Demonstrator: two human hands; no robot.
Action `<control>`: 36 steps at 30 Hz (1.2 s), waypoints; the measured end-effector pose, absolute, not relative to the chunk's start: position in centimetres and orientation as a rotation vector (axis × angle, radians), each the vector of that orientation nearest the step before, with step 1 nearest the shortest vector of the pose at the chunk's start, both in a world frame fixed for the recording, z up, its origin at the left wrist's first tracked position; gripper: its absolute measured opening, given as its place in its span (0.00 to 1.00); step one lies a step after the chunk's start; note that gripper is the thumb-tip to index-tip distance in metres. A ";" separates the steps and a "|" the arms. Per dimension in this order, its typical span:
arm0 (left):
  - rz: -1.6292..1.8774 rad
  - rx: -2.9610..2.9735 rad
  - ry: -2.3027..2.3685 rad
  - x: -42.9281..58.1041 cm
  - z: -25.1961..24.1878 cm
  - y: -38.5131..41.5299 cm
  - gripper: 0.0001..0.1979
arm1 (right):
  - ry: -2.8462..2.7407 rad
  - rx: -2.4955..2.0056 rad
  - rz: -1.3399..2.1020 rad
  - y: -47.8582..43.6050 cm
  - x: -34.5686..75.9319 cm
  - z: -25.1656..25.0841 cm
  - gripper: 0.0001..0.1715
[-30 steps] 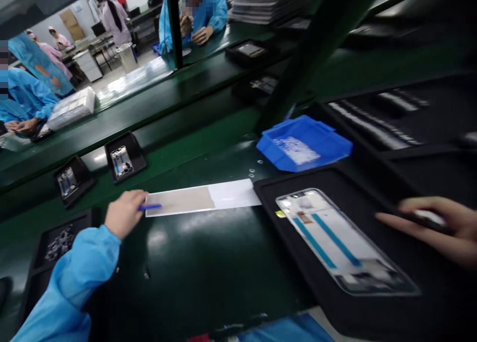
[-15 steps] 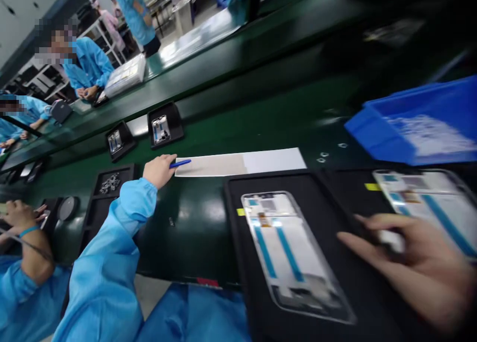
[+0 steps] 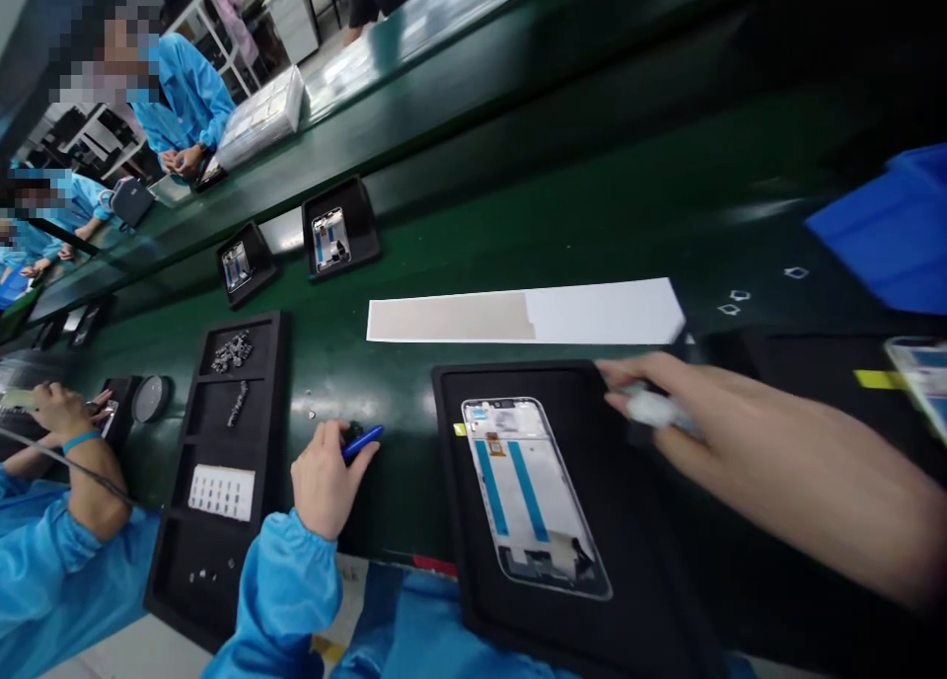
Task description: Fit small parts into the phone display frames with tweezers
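Observation:
My left hand (image 3: 324, 477) rests near the front edge of the green bench, its fingers closed round blue tweezers (image 3: 362, 441) whose tip touches a small dark part. My right hand (image 3: 666, 408) reaches over the black tray (image 3: 451, 521), its fingers curled round a small white object that is blurred. A phone frame (image 3: 525, 491) with two blue strips lies in that tray, just left of my right hand. Beyond the tray lies a long white and beige paper strip (image 3: 525, 314).
A black parts tray (image 3: 222, 442) with small metal pieces sits left of my left hand. Two trays with phone frames (image 3: 329, 240) ride the belt behind. A blue bin (image 3: 888, 240) is at the right. A co-worker's hands (image 3: 66, 422) work at the far left.
My left hand has drawn back from the paper strip to the bench's front edge with the tweezers. My right hand has slid the tray with the phone frame leftward. The view has swung left.

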State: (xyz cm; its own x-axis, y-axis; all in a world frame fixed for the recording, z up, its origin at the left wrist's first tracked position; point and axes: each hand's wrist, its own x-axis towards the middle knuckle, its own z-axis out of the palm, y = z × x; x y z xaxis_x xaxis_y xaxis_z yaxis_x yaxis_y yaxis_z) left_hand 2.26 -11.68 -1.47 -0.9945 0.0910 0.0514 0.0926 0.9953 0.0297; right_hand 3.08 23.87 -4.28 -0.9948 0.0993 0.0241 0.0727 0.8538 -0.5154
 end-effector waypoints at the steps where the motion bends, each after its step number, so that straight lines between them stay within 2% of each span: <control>1: -0.052 -0.129 -3.075 2.2 -2.2 -11.5 0.11 | -3.041 -0.036 0.808 23.6 1.3 -3.8 0.18; 5: -0.222 -0.209 -2.960 1.4 -3.8 -11.5 0.03 | -3.150 0.090 0.782 22.3 -4.2 -2.5 0.18; 8: -0.436 -0.354 -2.774 1.0 -3.8 -11.3 0.03 | -3.047 0.131 0.895 21.0 -5.3 -2.0 0.13; 11: -0.528 -0.480 -2.560 0.8 -2.9 -10.3 0.05 | -2.803 0.292 1.373 18.2 -4.3 -1.5 0.08; 15: -0.541 -0.598 -2.440 0.8 -1.8 -8.8 0.06 | -2.533 0.348 2.170 12.9 -2.7 -1.5 0.11; 18: -0.553 -0.644 -2.422 0.8 -1.7 -8.4 0.07 | -2.398 0.324 2.437 10.2 -2.2 -1.6 0.13; 23: -0.573 -0.663 -2.430 0.6 -2.4 -8.4 0.07 | -2.399 0.203 2.358 9.0 -1.9 -1.6 0.12; 36: -0.479 -0.788 -2.389 0.3 -2.8 -8.2 0.11 | -2.287 0.083 2.402 8.6 -1.7 -2.4 0.10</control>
State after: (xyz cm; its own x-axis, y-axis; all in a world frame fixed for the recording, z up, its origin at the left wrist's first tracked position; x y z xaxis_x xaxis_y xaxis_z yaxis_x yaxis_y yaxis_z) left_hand 0.29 -8.21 -2.76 -0.6621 0.4241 0.6178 0.6296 0.7619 0.1518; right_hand -1.72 8.63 -2.43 -0.9833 -0.1611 -0.0848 0.0926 -0.0416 -0.9948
